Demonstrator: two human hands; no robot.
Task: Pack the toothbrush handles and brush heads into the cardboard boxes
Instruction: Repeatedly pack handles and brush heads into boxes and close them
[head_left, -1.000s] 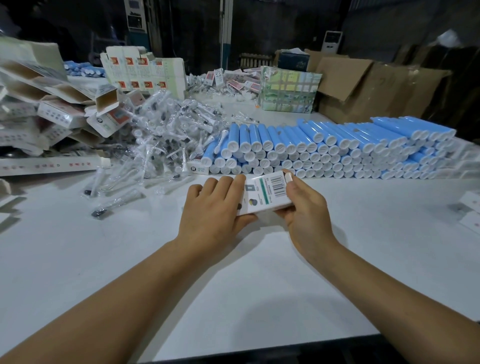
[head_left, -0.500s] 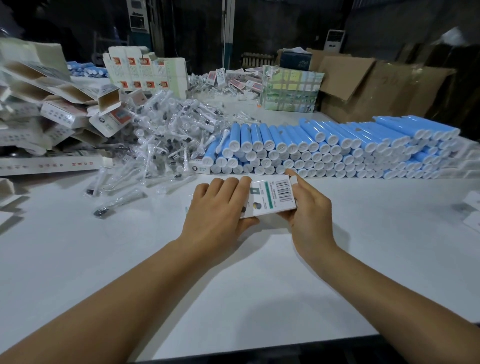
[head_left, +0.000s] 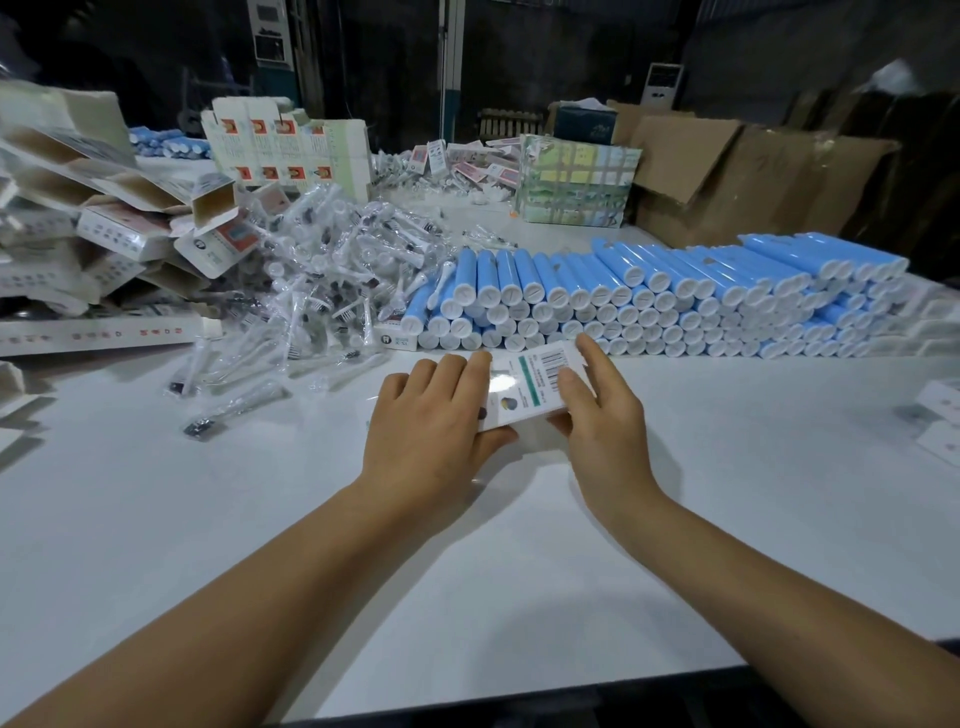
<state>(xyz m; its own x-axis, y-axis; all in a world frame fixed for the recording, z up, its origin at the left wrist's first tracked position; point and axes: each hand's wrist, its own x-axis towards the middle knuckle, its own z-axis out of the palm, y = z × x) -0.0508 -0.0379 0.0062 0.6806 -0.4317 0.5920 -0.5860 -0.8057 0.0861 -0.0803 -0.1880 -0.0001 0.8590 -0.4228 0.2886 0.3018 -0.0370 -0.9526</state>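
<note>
Slippage is the risk: both hands, left hand and right hand, pinch the barcoded cardboard box above the table, and a loose flap could spill its contents.

a white surface carries the work. at its far right edge stand large brown corrugated cartons, flaps open. beside them sits a pale green checked package, with a dark blue box behind it. a white upright appliance stands against the dark rear wall.
</note>
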